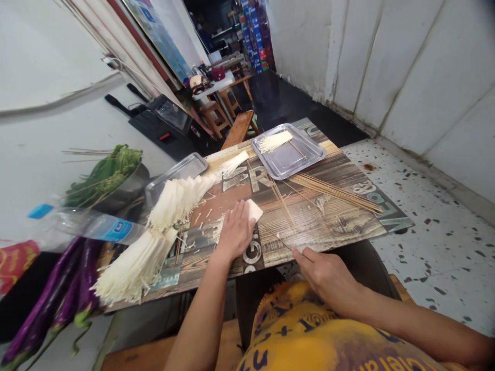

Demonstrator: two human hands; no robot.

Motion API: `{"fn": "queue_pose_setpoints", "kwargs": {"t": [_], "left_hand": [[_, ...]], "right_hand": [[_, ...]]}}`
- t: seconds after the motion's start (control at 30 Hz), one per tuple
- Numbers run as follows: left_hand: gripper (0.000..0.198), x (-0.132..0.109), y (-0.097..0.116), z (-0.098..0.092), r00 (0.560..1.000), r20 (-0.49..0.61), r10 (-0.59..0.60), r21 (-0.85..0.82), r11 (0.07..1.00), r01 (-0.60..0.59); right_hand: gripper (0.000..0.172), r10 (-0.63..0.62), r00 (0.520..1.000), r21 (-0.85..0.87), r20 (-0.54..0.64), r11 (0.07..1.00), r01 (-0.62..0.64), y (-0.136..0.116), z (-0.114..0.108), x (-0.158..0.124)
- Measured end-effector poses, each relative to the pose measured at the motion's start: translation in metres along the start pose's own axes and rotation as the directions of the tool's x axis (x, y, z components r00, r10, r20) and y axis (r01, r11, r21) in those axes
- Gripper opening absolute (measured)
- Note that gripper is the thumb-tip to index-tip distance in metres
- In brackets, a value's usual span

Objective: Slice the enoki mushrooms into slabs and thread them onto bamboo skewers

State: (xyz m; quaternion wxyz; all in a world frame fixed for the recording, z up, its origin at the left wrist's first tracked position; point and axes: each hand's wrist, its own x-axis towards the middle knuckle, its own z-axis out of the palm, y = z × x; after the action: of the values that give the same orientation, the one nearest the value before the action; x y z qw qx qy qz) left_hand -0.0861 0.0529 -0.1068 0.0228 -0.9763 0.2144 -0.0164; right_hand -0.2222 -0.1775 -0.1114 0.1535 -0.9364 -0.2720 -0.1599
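My left hand lies over a small bunch of enoki mushrooms, holding it against the wood-patterned table. The bunch's pale cut end shows past the fingers; its middle is hidden under them. Close to the table's front edge, my right hand pinches the near end of a thin bamboo skewer. The skewer slants up to the bunch, and its tip is at the cut end; I cannot tell how deep it is. Several loose skewers lie just beyond.
Piled enoki cover the table's left side, beside a plastic bottle and purple eggplants. A metal tray carries one skewered enoki bunch. Many skewers lie right of it. A bowl of greens stands at left.
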Motion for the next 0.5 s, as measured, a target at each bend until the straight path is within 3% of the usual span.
{"fn": "queue_pose_setpoints", "kwargs": {"t": [0.5], "left_hand": [[0.057, -0.0004, 0.0007, -0.0002, 1.0, 0.006, -0.005, -0.002, 1.0, 0.005]], "right_hand": [[0.03, 0.023, 1.0, -0.004, 0.01, 1.0, -0.022, -0.0003, 0.0008, 0.0]]}}
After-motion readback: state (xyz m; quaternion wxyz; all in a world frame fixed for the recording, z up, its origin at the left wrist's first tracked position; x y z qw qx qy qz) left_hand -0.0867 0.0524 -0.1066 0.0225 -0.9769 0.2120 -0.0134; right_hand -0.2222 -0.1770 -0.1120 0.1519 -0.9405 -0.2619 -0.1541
